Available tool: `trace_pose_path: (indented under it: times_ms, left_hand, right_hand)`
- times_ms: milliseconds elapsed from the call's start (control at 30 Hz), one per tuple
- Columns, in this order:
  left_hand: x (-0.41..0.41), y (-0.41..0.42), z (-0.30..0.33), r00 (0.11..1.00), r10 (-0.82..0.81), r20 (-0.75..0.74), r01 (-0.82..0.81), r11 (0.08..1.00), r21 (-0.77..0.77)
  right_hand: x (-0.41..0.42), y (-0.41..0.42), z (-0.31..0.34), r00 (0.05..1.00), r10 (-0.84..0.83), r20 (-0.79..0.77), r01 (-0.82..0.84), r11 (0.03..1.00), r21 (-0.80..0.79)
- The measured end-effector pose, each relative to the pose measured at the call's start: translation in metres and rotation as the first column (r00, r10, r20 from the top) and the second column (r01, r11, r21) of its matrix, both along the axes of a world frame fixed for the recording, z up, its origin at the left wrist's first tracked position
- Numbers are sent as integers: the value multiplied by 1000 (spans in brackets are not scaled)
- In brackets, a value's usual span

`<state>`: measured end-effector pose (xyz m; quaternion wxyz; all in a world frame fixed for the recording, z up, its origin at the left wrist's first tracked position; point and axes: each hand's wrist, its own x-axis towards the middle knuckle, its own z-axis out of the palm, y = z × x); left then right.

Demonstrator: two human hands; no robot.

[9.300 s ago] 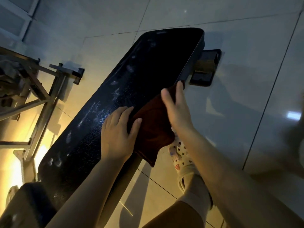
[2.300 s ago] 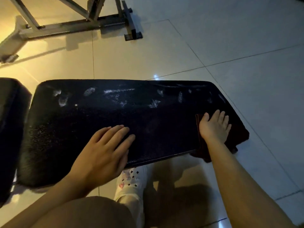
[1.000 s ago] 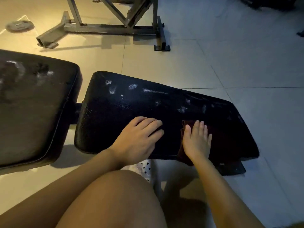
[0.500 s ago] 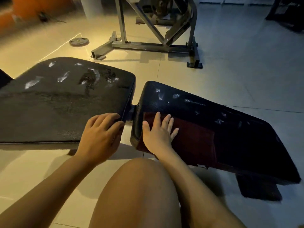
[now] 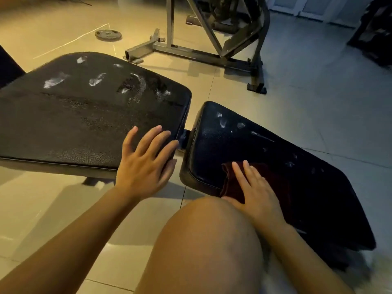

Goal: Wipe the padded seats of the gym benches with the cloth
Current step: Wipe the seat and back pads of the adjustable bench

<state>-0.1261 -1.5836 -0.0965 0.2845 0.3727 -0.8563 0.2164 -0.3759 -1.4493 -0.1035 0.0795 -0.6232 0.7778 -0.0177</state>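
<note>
Two black padded bench sections lie end to end with a narrow gap between them. The left pad (image 5: 80, 122) carries white dusty smears along its far side. The right pad (image 5: 265, 149) has smaller white marks near its far edge. A dark red cloth (image 5: 273, 179) lies flat on the near part of the right pad. My right hand (image 5: 254, 187) presses on the cloth with straight fingers. My left hand (image 5: 144, 164) is spread open over the near right corner of the left pad; contact with the pad is unclear.
A grey metal machine frame (image 5: 212, 52) stands on the tiled floor beyond the pads. A weight plate (image 5: 108, 35) lies on the floor at the far left. My bare knee (image 5: 207, 240) fills the bottom centre, close to the right pad's near edge.
My right hand and the cloth slid back rightward along the right pad, away from its left end. My left hand spread its fingers at the left pad's corner. The view shifted left.
</note>
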Motion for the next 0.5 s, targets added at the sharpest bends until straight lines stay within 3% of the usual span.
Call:
trace_pose_path:
  times_ms: [133, 267, 500]
  left_hand:
    - [-4, -7, -8, 998, 59, 20, -57, 996, -62]
    - [-4, -12, -14, 994, 75, 74, -60, 982, -180]
    - [-7, -6, -10, 975, 198, 97, -177, 965, -193]
  right_hand:
    - [-6, -22, 1, 978, 174, -118, -176, 984, -6]
    - [-10, -33, -17, 959, 267, -97, -278, 951, -138]
    - [1, -34, -27, 965, 257, -44, -260, 935, -241]
